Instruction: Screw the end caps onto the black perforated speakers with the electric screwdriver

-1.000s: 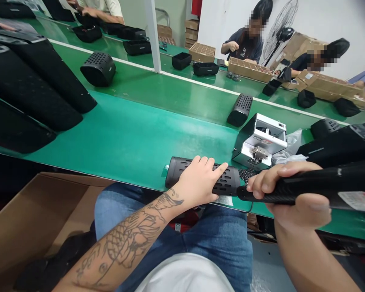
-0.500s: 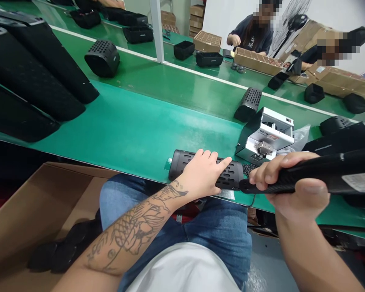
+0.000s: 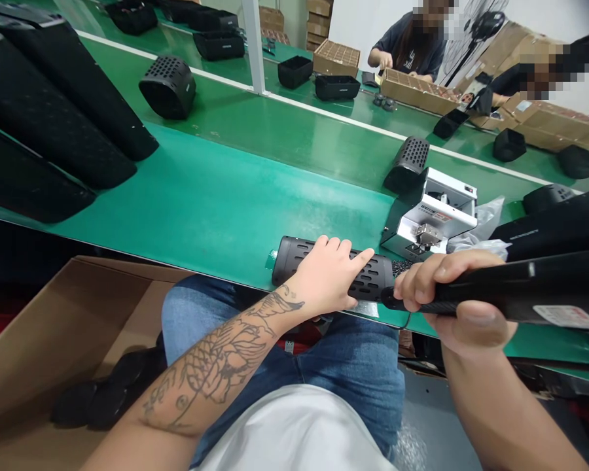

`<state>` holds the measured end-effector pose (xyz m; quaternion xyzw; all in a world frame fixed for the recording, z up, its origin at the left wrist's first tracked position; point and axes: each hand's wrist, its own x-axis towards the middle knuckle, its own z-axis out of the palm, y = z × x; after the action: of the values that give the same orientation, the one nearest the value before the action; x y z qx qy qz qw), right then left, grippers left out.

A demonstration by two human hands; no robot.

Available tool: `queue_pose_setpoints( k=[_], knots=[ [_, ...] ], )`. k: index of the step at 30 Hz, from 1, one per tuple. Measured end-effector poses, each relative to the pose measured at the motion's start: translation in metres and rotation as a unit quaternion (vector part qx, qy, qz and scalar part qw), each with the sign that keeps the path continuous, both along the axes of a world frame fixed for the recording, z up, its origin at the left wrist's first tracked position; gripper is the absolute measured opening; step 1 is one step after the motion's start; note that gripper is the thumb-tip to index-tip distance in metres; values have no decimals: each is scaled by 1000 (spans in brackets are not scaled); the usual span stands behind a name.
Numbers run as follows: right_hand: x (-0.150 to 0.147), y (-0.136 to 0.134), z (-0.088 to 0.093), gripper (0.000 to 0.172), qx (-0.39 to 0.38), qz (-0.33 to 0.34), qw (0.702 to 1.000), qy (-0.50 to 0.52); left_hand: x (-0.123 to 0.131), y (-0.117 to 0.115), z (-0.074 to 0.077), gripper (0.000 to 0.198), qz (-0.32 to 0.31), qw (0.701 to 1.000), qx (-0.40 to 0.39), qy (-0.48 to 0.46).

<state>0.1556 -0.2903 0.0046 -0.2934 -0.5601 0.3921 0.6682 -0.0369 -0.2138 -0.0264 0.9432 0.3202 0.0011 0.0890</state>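
Note:
A black housing [image 3: 287,260] with slotted holes lies on its side along the near edge of the green work surface. My left hand [image 3: 326,271] is laid over it from above, fingers on the far side and thumb on the near side, holding it down. In my right hand [image 3: 454,297] is a black electric screwdriver [image 3: 510,288] with a white label, held nearly level. Its narrow front end points left and meets the right end of the housing, where I cannot make out the contact. Just beyond stands a white and black screw feeder [image 3: 434,212].
Large black cases [image 3: 53,104] stand at the left. Single black housings [image 3: 167,88] sit on the green belt behind. A cardboard box [image 3: 69,314] with black parts is below left. Across the belt, a person [image 3: 407,49] works by cardboard trays [image 3: 417,90]. Clear plastic bags [image 3: 483,229] lie beside the feeder.
My right hand and the screwdriver have shifted slightly left toward the housing. My left hand keeps its place on the housing. The whole view has tilted a little.

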Motion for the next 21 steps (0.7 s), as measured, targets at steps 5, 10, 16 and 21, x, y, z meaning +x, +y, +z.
queue_pose_setpoints(
  k=[5,10,16,21],
  knots=[
    [10,-1,10,40,-14,-17,1000,-13,0,-2,-3,102,1,1000,8,-5],
    [46,26,28,39,57,-178,982,-4,4,-10,-8,100,10,1000,21,-8],
    [86,85,10,16,78,-426,900,-56,12,-19,-5,104,10,1000,15,5],
    [90,89,-2,13,43,-406,911,-62,-8,-9,2,111,-23,1000,-9,-13]
  ],
)
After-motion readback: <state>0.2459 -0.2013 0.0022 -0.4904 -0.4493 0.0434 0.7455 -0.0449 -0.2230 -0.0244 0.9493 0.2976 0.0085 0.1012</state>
